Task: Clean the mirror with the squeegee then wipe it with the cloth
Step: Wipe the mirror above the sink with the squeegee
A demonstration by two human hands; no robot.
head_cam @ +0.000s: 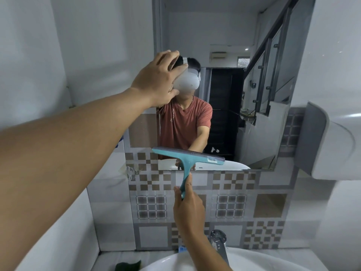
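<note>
A frameless mirror (224,55) hangs on the tiled wall above the basin. My right hand (188,208) grips the handle of a teal squeegee (187,156), whose blade lies across the mirror's lower part near the bottom edge. My left hand (158,79) is stretched out to the mirror's left side, palm and straight fingers against the glass. A dark green cloth (128,266) lies on the ledge left of the basin, partly cut off by the frame's bottom edge.
A white basin (254,259) with a chrome tap (219,243) sits below the mirror. A white and grey fixture (332,145) juts from the right wall. A small clear hook (131,173) is stuck on the tiles at left. White walls close both sides.
</note>
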